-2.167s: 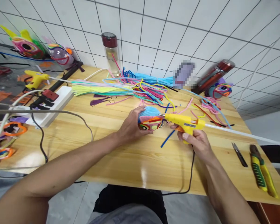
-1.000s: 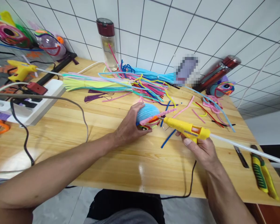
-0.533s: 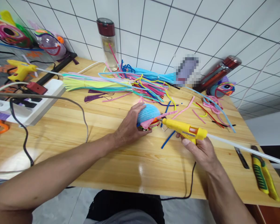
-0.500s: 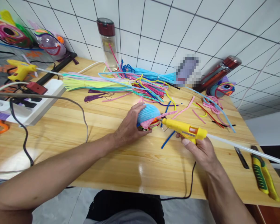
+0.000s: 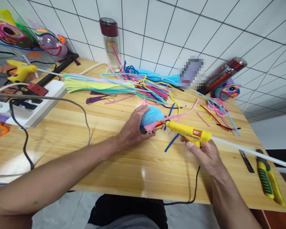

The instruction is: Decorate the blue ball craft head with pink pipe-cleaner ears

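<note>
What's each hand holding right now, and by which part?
Left hand: the blue-topped ball, gripped around its left side. Right hand: the yellow glue gun, held by its handle.

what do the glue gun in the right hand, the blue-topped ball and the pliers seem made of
The glue gun looks like plastic: smooth yellow body. The blue-topped ball seems covered in matt, fuzzy chenille, going by its soft ridges. The pliers have a dark head, probably metal, and ribbed green-and-yellow grips, likely rubber or plastic.
</note>
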`<action>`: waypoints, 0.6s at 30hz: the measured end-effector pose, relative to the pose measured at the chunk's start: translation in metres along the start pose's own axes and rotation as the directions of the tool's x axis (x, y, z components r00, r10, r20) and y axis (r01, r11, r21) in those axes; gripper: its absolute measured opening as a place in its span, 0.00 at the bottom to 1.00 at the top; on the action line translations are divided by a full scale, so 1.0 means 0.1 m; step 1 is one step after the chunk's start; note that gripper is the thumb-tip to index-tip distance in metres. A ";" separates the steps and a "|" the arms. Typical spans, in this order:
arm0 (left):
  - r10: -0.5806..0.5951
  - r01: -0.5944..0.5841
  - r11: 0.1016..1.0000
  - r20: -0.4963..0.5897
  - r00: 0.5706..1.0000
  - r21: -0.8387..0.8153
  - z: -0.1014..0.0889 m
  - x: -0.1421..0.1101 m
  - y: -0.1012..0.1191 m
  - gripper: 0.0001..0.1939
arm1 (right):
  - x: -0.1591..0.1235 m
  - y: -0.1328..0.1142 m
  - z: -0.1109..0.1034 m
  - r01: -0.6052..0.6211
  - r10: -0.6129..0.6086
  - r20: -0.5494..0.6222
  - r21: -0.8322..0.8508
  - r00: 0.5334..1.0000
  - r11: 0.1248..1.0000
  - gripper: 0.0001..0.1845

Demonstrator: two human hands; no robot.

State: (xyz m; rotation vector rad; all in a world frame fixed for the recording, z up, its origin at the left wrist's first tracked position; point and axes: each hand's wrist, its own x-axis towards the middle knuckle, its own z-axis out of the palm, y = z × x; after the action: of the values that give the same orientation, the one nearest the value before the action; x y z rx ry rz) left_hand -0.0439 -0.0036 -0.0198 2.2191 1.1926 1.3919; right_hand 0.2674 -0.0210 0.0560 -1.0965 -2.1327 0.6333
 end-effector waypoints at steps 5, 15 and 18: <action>0.008 -0.008 1.000 0.009 1.000 0.003 -0.01 0.00 0.00 0.54 | 0.00 0.00 0.00 0.031 -0.031 0.000 -0.017 1.000 0.999 0.14; 0.013 -0.013 1.000 0.006 1.000 -0.007 -0.01 0.00 -0.01 0.54 | 0.00 0.03 0.01 0.021 -0.021 0.021 -0.022 1.000 1.000 0.15; 0.023 -0.023 1.000 0.005 1.000 0.003 -0.01 0.01 -0.01 0.54 | -0.01 0.02 0.01 0.012 -0.012 0.025 -0.013 1.000 1.000 0.15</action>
State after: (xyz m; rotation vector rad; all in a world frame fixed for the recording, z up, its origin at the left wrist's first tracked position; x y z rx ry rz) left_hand -0.0445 -0.0029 -0.0194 2.2435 1.1722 1.3929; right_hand 0.2685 -0.0205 0.0540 -1.0876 -2.1660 0.6319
